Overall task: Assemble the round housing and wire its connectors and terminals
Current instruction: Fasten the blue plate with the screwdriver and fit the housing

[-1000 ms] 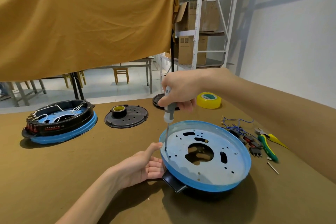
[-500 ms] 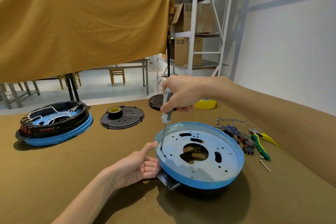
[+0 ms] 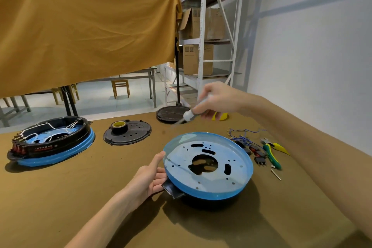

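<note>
A round housing with a blue perforated plate point(image 3: 209, 185) on a black base sits in front of me on the brown table. My left hand point(image 3: 150, 178) rests against its left rim beside a black tab, thumb up along the edge, fingers relaxed. My right hand point(image 3: 216, 99) grips a grey-handled screwdriver point(image 3: 189, 116), lifted and tilted above the far side of the plate, blurred by motion. Blue wires with terminals point(image 3: 241, 136) and small red-black switches point(image 3: 256, 152) lie to the right of the housing.
A second wired housing point(image 3: 52, 143) stands at far left. A black disc with a tape roll point(image 3: 127, 132), another black disc point(image 3: 171, 113) and yellow tape point(image 3: 221, 116) lie at the back. Green-handled pliers point(image 3: 271, 155) and a yellow cutter point(image 3: 281, 147) lie right.
My right hand has lifted the screwdriver out of the plate's left edge and swung it up and away to the far side. My left hand stays at the rim.
</note>
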A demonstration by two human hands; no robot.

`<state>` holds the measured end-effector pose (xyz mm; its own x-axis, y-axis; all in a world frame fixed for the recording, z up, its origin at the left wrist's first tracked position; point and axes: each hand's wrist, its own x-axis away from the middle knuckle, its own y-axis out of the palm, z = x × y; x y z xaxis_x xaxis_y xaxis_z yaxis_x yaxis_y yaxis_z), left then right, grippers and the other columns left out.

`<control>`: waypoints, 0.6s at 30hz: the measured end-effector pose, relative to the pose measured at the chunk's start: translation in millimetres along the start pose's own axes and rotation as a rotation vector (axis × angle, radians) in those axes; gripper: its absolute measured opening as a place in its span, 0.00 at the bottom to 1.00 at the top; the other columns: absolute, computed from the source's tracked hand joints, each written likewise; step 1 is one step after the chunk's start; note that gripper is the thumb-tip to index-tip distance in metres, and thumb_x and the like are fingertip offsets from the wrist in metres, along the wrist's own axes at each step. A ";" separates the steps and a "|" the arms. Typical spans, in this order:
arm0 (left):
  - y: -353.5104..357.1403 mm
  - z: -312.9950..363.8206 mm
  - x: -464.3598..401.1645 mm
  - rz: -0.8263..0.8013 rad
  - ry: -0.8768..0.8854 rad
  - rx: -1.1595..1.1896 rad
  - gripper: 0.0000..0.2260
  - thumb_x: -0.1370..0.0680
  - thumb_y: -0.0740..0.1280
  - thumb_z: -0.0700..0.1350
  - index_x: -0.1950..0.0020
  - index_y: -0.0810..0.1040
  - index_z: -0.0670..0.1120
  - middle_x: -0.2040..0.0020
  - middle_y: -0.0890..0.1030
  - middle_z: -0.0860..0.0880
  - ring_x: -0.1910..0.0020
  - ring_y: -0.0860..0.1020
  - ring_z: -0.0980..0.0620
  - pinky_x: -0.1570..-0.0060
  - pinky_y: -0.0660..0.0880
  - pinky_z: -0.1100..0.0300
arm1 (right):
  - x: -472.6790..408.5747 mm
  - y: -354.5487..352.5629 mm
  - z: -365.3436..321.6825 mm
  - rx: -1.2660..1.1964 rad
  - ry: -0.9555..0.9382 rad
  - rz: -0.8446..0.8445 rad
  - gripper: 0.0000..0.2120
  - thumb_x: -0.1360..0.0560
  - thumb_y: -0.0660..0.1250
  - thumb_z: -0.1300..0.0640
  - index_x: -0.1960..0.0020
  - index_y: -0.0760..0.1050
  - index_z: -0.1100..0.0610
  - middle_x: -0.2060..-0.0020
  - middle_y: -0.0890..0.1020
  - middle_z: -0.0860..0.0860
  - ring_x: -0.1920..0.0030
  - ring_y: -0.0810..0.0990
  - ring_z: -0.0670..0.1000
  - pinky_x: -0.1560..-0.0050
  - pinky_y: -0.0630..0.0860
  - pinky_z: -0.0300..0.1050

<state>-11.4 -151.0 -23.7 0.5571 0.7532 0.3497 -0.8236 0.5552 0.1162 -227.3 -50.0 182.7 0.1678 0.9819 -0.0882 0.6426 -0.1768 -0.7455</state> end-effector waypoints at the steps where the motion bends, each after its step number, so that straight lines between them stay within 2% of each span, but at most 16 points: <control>1: 1.9 -2.1 -0.4 0.026 0.040 -0.015 0.32 0.27 0.69 0.68 0.41 0.79 0.40 0.54 0.89 0.45 0.56 0.88 0.49 0.57 0.84 0.57 | 10.7 -0.9 15.0 -0.078 0.029 0.040 0.08 0.26 0.75 0.60 0.56 0.77 0.61 0.63 0.87 0.57 0.64 0.85 0.52 0.70 0.78 0.38; 3: 7.1 -6.5 -0.3 0.064 0.104 -0.027 0.32 0.27 0.70 0.67 0.36 0.78 0.42 0.47 0.88 0.46 0.46 0.86 0.49 0.43 0.82 0.53 | 31.3 5.9 48.4 -0.238 0.094 0.113 0.10 0.27 0.73 0.63 0.60 0.72 0.60 0.66 0.85 0.56 0.67 0.83 0.54 0.69 0.78 0.41; 5: 14.2 -9.6 2.2 0.107 0.141 -0.043 0.31 0.23 0.70 0.62 0.29 0.75 0.42 0.40 0.83 0.49 0.36 0.78 0.48 0.28 0.73 0.47 | 49.3 17.9 83.2 -0.356 0.145 0.245 0.14 0.25 0.70 0.63 0.58 0.64 0.57 0.70 0.81 0.57 0.72 0.77 0.53 0.68 0.75 0.47; 6: 17.9 -11.2 4.0 0.129 0.160 -0.063 0.29 0.21 0.69 0.60 0.28 0.74 0.42 0.40 0.80 0.51 0.34 0.75 0.48 0.26 0.70 0.45 | 57.0 24.5 100.2 -0.351 0.167 0.328 0.15 0.24 0.69 0.61 0.57 0.62 0.56 0.71 0.80 0.55 0.74 0.74 0.52 0.68 0.73 0.49; 8: 22.9 -12.7 7.0 0.160 0.207 -0.086 0.24 0.19 0.67 0.59 0.30 0.76 0.45 0.43 0.80 0.53 0.36 0.75 0.49 0.27 0.70 0.45 | 71.8 39.7 131.6 -0.236 0.242 0.481 0.15 0.23 0.70 0.55 0.55 0.63 0.54 0.69 0.80 0.53 0.72 0.72 0.50 0.67 0.69 0.48; 10: 25.7 -14.1 8.6 0.185 0.238 -0.088 0.16 0.18 0.65 0.58 0.37 0.78 0.49 0.44 0.81 0.52 0.40 0.77 0.52 0.31 0.73 0.49 | 86.8 57.2 157.5 -0.071 0.320 0.566 0.13 0.21 0.69 0.51 0.53 0.64 0.52 0.64 0.80 0.52 0.69 0.73 0.50 0.67 0.68 0.47; 11: 27.1 -14.5 9.7 0.195 0.247 -0.085 0.13 0.17 0.64 0.58 0.43 0.78 0.50 0.44 0.81 0.51 0.42 0.78 0.52 0.34 0.75 0.50 | 93.5 65.6 167.7 -0.021 0.344 0.574 0.12 0.20 0.68 0.51 0.53 0.64 0.51 0.63 0.80 0.52 0.68 0.74 0.50 0.67 0.68 0.47; 13: 27.3 -14.8 9.9 0.222 0.260 -0.066 0.12 0.17 0.63 0.58 0.49 0.79 0.51 0.45 0.83 0.48 0.44 0.79 0.50 0.38 0.79 0.48 | 102.2 80.0 182.5 0.032 0.393 0.579 0.12 0.19 0.66 0.53 0.53 0.62 0.50 0.62 0.80 0.52 0.66 0.77 0.52 0.67 0.68 0.47; 15: 26.8 -14.9 9.6 0.241 0.267 -0.044 0.11 0.16 0.63 0.57 0.50 0.79 0.51 0.45 0.83 0.45 0.43 0.80 0.48 0.40 0.81 0.47 | 107.6 88.7 190.5 0.134 0.425 0.578 0.12 0.19 0.66 0.54 0.54 0.61 0.48 0.61 0.79 0.51 0.65 0.78 0.52 0.68 0.67 0.47; 18: 24.6 -16.0 6.8 0.250 0.284 -0.032 0.11 0.16 0.63 0.56 0.50 0.79 0.51 0.45 0.83 0.44 0.44 0.81 0.48 0.49 0.81 0.52 | 110.6 99.8 195.0 0.291 0.411 0.519 0.10 0.19 0.65 0.49 0.51 0.64 0.47 0.57 0.77 0.46 0.61 0.76 0.46 0.68 0.66 0.43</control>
<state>-26.2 -126.5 -33.3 0.3505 0.9321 0.0910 -0.9366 0.3493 0.0290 -290.5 54.3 -30.3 0.7018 0.6608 -0.2660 0.1883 -0.5323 -0.8254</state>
